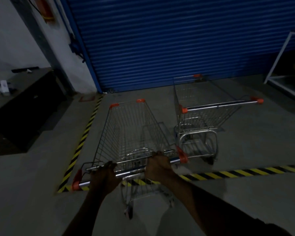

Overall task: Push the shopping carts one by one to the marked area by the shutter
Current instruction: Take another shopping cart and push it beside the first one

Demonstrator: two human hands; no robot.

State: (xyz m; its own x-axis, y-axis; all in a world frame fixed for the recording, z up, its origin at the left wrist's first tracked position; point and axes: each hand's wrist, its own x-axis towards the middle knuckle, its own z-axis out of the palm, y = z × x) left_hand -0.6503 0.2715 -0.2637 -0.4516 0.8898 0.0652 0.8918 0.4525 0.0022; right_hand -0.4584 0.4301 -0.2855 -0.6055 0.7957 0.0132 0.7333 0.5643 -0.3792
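Keeping the cart point(126, 126) straight and clear of the parked cart point(203, 116) to its right seems wise as it rolls toward the shutter point(177, 40). Its basket is already past the striped tape point(237, 172) on the floor point(41, 184). Left grip point(104, 178) and right grip point(158, 167) each curl closed round the handle point(134, 172).

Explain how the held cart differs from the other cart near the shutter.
The held cart is gripped at its handle by the left hand and right hand; the parked cart is untouched. The held cart crosses the striped tape, rear wheels outside; the parked cart stands fully inside. The parked cart is nearer the shutter than the held cart. Both are empty wire carts with orange caps.
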